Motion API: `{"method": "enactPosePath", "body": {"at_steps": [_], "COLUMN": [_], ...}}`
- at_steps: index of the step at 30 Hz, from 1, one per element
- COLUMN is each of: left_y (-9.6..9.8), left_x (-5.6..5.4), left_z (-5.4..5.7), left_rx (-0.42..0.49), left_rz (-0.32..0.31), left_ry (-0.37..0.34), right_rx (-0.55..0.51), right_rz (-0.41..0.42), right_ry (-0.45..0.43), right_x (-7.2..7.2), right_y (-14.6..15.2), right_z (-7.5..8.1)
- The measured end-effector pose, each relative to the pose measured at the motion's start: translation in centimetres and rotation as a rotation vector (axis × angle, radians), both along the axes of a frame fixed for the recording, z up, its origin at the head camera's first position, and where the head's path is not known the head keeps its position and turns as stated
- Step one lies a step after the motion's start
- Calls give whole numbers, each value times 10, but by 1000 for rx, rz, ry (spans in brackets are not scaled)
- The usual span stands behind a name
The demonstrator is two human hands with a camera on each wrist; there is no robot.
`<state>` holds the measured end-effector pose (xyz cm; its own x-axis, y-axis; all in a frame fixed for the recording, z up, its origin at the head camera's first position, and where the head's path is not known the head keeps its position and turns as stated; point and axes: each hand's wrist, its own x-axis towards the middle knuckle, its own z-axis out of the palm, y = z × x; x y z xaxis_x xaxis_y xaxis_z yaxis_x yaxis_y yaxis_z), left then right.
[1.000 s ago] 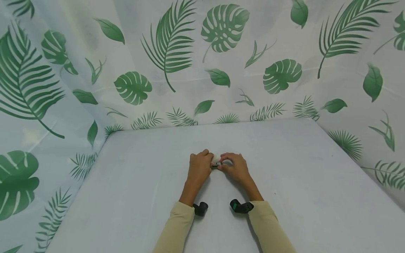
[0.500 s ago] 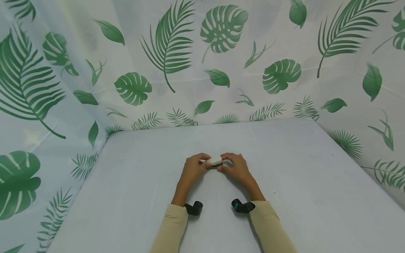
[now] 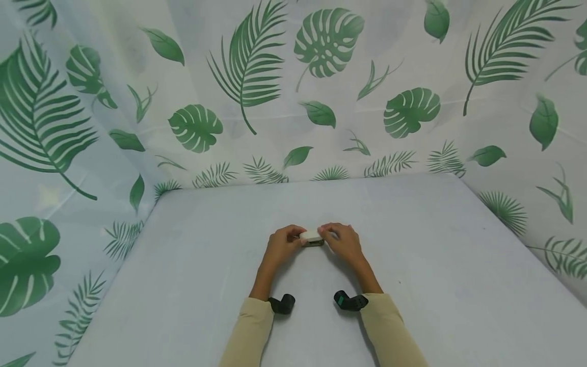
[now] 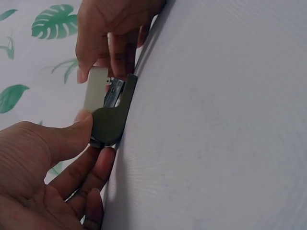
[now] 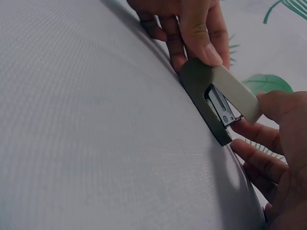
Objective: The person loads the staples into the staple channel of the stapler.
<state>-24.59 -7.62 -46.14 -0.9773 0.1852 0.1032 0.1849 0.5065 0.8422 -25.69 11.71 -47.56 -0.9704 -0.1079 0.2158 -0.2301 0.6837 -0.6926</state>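
Note:
A small stapler (image 3: 312,235) with a cream top arm (image 4: 97,86) and a dark olive base (image 4: 109,125) sits on the table between both hands. Its top arm stands apart from the base at the front, and the metal staple magazine (image 5: 220,106) shows in the gap. At the rounded hinge end my left hand (image 3: 279,243) pinches it, thumb on the side. My right hand (image 3: 344,242) holds the front end, thumb on the cream arm's tip and fingers by the magazine and base tip.
A white cloth-like surface covers the table (image 3: 183,285). Behind it hangs a white curtain (image 3: 275,112) printed with green leaves. Each wrist carries a black camera, on the left (image 3: 283,304) and on the right (image 3: 349,301).
My left hand has shifted left from over the stapler to its hinge end, uncovering the cream top arm, which has come down over the magazine. The right fingers have shifted onto the arm's tip.

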Motion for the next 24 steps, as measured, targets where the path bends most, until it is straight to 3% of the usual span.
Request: {"method": "enactPosePath", "body": {"at_steps": [13, 24], "left_y": [1, 2], "left_x": [5, 6], "left_z": [1, 1], "left_rx": [8, 19], "left_rz": [11, 10], "left_ry": [-30, -20], "right_rx": [-6, 9], "right_rz": [3, 32], "right_ry": [-1, 67], "right_x": [6, 10], "right_y": [1, 1], "right_z": [0, 7]}}
